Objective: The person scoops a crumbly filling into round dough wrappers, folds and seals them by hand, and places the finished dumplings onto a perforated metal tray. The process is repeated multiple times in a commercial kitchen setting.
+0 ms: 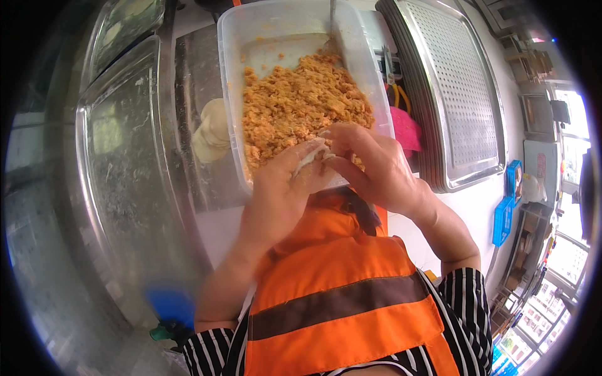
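Over the near edge of a translucent plastic tub [226, 94], both my hands hold one small piece of white dough [308, 161]. My left hand [282, 181] cups it from the left. The fingertips of my right hand [376, 157] pinch its edge from the right. My fingers hide most of the dough, so whether filling is inside cannot be made out. Crumbly orange-brown filling [301, 98] covers much of the tub's floor. A metal utensil [332, 28] leans in the tub's far right corner. Several flat dough rounds [211, 134] lie overlapped just left of the tub.
Stacked perforated metal trays [470, 89] stand at the right. Between them and the tub lie a pink cloth [404, 129] and a yellow-handled tool [397, 96]. Metal trays [127, 141] with floury marks line the left. Blue crates [503, 221] are farther right.
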### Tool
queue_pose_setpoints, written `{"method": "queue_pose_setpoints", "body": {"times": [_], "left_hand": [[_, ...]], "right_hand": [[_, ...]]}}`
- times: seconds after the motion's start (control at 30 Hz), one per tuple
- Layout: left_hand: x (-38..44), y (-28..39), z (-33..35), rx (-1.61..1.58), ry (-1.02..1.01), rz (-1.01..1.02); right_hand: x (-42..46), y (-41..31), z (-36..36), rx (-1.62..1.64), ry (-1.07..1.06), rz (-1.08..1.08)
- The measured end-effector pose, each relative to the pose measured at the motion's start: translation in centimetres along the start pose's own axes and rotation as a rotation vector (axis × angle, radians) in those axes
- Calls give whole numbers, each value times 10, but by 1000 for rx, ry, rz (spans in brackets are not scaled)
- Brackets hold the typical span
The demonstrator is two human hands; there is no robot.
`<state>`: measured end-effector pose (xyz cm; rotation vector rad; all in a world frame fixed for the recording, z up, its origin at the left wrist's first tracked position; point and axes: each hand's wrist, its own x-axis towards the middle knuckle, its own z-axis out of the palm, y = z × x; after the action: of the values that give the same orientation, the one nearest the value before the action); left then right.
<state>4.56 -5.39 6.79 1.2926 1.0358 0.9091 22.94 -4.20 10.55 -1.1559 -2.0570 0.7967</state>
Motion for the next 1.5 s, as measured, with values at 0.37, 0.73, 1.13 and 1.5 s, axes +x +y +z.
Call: {"method": "queue_pose_setpoints", "body": {"times": [0.37,0.73,1.13,1.5], "left_hand": [[-2,1,8,323,49,157],[-2,-4,10,137,87,134],[-1,-2,-1,-26,35,-72],[0,0,9,249,132,177]], "right_hand": [[-4,5,5,-131,-62,-122],[-6,6,6,-201,-10,-135],[-8,12,7,-216,-15,-210],[-8,11,7,-236,-67,-195]]}}
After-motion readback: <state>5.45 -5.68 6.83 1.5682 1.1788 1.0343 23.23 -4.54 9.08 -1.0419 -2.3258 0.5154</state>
